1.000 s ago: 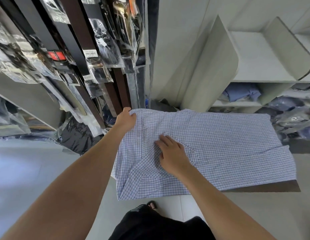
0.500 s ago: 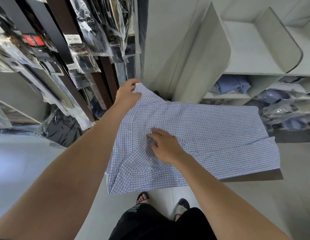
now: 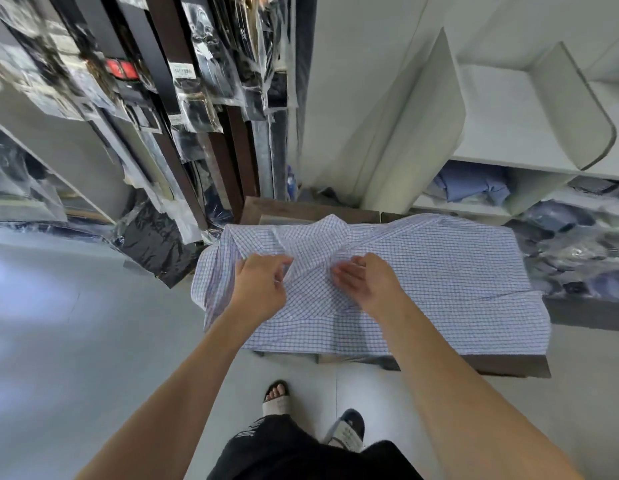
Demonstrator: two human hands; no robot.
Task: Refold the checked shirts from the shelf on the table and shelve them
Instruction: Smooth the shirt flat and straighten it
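While the left hand (image 3: 263, 285) pinches a collar-side fold of the blue-and-white checked cloth shirt (image 3: 439, 271) spread over the dark brown wooden surface (image 3: 508, 366), the right hand (image 3: 366, 282) rests flat, fingers loose; best pull taut, aligning edges squarely.

Your dark brown wooden table (image 3: 508, 364) stands on the pale grey floor (image 3: 76, 341), its far edge close to the white shelf unit (image 3: 488, 211). Directly on it lies the white shirt with a fine blue check (image 3: 439, 271), spread over nearly the whole top, collar near the far edge, its left part hanging past the table's left end
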